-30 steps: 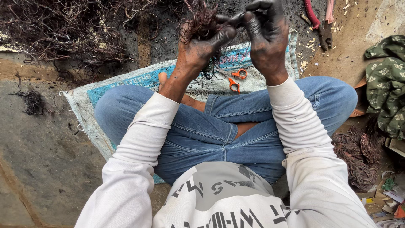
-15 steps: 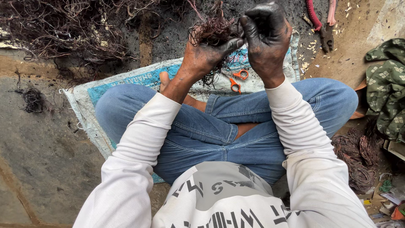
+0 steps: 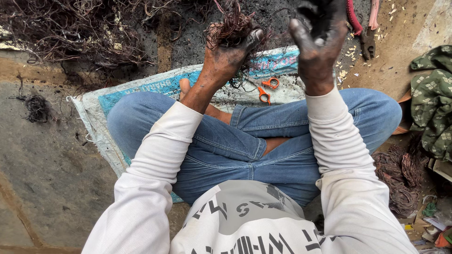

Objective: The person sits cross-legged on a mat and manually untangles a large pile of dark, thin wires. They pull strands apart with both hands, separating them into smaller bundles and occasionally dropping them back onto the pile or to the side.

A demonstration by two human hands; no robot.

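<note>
My left hand point(image 3: 221, 59), black with soot, is closed around a tangled bundle of thin reddish-brown wire point(image 3: 233, 26), held up over my crossed legs. My right hand point(image 3: 318, 44), just as sooty, is raised to the right of the bundle and apart from it. Its fingers are curled at the top edge of the view. A thin wire strand point(image 3: 281, 10) seems to run from the bundle toward those fingers. Small orange-handled scissors point(image 3: 264, 89) lie on the woven sack point(image 3: 136, 91) below both hands.
A big heap of burnt, tangled wire point(image 3: 70, 28) lies on the ground at the top left, with a small clump point(image 3: 35, 107) at the left. Red-handled pliers point(image 3: 361, 26) lie top right. A green patterned cloth point(image 3: 431, 94) and coiled copper wire point(image 3: 400, 174) are on the right.
My right hand was pinching at the bundle beside the left hand; it has pulled away to the right and upward. The left hand keeps the bundle nearly in place.
</note>
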